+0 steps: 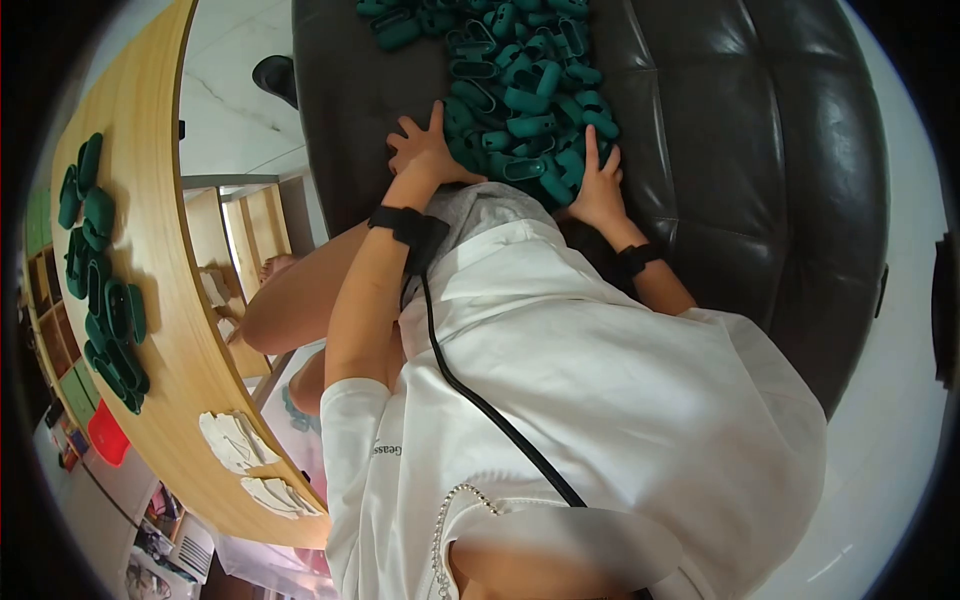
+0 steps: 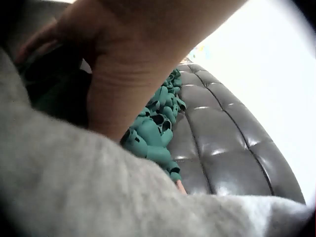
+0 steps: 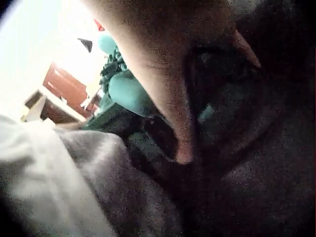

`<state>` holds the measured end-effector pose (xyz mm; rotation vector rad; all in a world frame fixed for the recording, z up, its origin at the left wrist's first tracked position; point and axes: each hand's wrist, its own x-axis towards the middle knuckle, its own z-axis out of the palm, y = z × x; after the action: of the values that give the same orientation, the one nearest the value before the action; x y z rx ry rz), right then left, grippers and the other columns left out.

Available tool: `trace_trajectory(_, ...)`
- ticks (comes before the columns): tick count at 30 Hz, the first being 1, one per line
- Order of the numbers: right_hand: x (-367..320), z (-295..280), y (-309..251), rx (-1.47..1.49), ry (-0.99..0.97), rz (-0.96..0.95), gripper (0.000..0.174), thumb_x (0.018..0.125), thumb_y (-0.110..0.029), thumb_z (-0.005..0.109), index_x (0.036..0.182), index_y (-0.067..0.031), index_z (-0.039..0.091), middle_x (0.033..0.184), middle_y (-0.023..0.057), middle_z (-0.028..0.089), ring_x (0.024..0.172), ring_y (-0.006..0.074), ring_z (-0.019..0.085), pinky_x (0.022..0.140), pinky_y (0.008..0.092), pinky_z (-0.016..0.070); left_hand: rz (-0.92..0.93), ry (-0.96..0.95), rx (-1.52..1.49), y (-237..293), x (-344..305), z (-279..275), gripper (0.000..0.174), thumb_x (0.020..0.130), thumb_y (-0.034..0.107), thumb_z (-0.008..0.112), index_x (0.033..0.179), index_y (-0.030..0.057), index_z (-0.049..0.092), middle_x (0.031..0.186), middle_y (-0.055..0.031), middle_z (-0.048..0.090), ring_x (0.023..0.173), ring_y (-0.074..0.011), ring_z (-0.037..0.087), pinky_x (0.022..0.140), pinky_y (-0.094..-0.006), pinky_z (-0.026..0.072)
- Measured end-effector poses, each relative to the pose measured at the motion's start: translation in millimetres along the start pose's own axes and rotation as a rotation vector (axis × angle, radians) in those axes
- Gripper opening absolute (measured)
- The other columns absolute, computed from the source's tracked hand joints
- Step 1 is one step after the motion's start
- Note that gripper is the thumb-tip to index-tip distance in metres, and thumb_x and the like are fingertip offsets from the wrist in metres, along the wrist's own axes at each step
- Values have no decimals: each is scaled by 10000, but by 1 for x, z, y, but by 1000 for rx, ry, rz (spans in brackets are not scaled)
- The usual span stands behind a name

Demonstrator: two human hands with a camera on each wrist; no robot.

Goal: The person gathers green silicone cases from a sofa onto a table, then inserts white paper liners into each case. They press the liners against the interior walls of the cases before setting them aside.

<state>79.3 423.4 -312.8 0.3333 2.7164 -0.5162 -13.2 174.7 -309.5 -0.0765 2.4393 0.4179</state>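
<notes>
A long heap of small dark green hollow rounded shells [image 1: 528, 126] lies on a dark padded leather seat, right in front of the person's lap. The left hand [image 1: 424, 155] rests at the heap's left edge with its fingers spread; in the left wrist view its thumb [image 2: 111, 108] points down beside the shells. On the other side, the right hand [image 1: 600, 192] touches the heap's right edge, fingers extended. Its thumb [image 3: 180, 133] reaches down among shells in the dim right wrist view. Neither hand grips a shell.
The tufted leather seat [image 1: 725, 150] extends right of the heap. A wooden table [image 1: 165, 250] stands at the left, bearing more green shells [image 1: 97, 270] in a row and white cloth-like pieces [image 1: 236, 443]. A black cable [image 1: 465, 395] runs across the person's white shirt. A dark shoe [image 1: 275, 78] lies on the floor.
</notes>
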Motion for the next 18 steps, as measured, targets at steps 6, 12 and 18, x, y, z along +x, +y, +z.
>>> trace_trajectory(6,6,22,35,217,180,-293,1368,432,-301,955,1502,-216,106,1468,327,21,1356,528,154,1067,579,325,190,106,32,4,5,22,1292,454,464,900,1497,240,171,1317,-211,376,1108,-476,476,822,-490,529)
trace_trajectory(12,20,25,32,258,224,-379,1319,445,-337,950,1490,-217,153,1460,311,77,1351,541,153,1069,599,309,237,242,-129,9,5,18,1184,464,400,886,1461,219,274,1236,-193,474,1018,-475,539,760,-484,542)
trace_trajectory(18,60,-8,25,330,120,-523,1348,457,-361,949,1503,-178,119,1454,252,186,1377,467,181,1087,570,320,275,292,-163,24,27,-5,1129,483,391,880,1447,250,310,1239,-188,482,1013,-454,555,776,-480,535)
